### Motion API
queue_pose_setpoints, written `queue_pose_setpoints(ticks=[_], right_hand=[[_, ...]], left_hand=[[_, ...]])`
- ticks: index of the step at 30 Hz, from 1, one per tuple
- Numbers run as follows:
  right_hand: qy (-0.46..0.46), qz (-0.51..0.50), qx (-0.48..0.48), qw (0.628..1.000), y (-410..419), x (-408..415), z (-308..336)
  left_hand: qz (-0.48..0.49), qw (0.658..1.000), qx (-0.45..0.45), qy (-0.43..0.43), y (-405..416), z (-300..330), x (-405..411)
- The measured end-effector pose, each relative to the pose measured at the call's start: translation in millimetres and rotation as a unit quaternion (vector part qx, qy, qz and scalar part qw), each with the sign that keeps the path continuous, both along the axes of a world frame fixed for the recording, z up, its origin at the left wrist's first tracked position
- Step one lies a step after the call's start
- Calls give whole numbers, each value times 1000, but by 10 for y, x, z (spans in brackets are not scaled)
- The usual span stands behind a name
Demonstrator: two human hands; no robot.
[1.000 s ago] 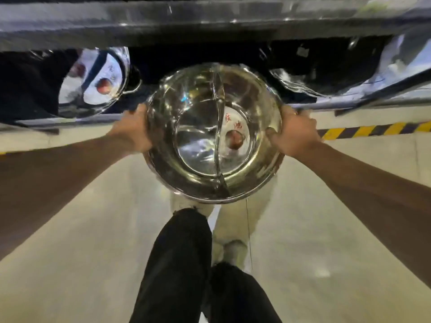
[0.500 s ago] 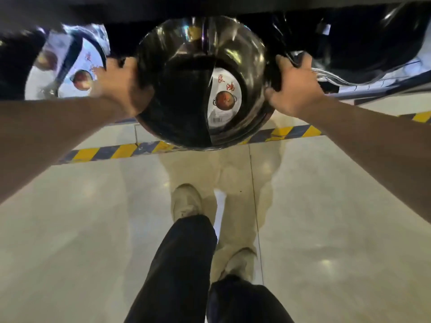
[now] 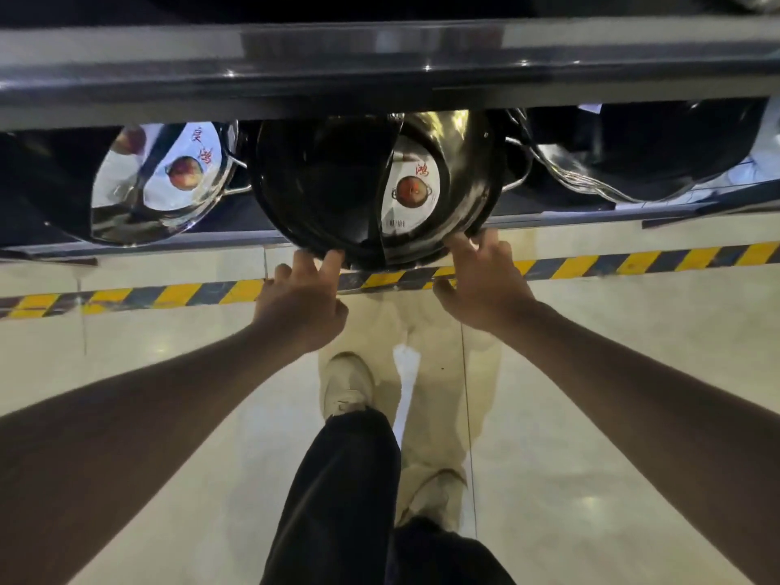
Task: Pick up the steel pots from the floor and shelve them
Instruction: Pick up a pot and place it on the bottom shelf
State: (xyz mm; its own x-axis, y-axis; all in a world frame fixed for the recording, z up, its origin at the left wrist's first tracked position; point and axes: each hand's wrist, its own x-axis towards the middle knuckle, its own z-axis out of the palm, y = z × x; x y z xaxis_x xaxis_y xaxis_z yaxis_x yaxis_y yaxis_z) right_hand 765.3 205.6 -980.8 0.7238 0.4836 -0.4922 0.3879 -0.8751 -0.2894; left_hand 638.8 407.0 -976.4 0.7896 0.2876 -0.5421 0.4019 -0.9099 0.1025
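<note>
A divided steel pot (image 3: pixel 371 192) with a round paper label rests on the lower shelf (image 3: pixel 169 240), its near rim jutting past the shelf edge. My left hand (image 3: pixel 301 304) has its fingertips against the pot's near rim, fingers spread. To the right, my right hand (image 3: pixel 481 280) touches the same rim with its fingers apart. Neither hand wraps around the pot. Another labelled steel pot (image 3: pixel 164 183) sits just to the left on the same shelf.
More stacked steel pots (image 3: pixel 633 162) fill the shelf's right side. An upper shelf edge (image 3: pixel 380 65) overhangs them. A yellow-and-black floor stripe (image 3: pixel 177 293) runs along the shelf base. My legs and shoes (image 3: pixel 346 386) stand on the glossy tiled floor.
The pot went from being carried by both handles onto the lower shelf. Both hands let go of the handles and now rest their fingertips on its near rim.
</note>
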Motion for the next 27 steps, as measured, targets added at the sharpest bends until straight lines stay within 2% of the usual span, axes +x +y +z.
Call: queue_pose_setpoints(ticks=[6,11,19,27], right_hand=[[55,38,-10,998,360,615,50],[68,71,-38,994,534,665,294],[85,109,-95,986,208,32,732],[74,186,-122,972,346,-565,1408]], left_hand=[[104,993,-44,24,392,-54,621],[117,991,-65,19,563,199,785],[69,994,-52,67,511,753,206],[127,988,-72,57,687,1410,-597]])
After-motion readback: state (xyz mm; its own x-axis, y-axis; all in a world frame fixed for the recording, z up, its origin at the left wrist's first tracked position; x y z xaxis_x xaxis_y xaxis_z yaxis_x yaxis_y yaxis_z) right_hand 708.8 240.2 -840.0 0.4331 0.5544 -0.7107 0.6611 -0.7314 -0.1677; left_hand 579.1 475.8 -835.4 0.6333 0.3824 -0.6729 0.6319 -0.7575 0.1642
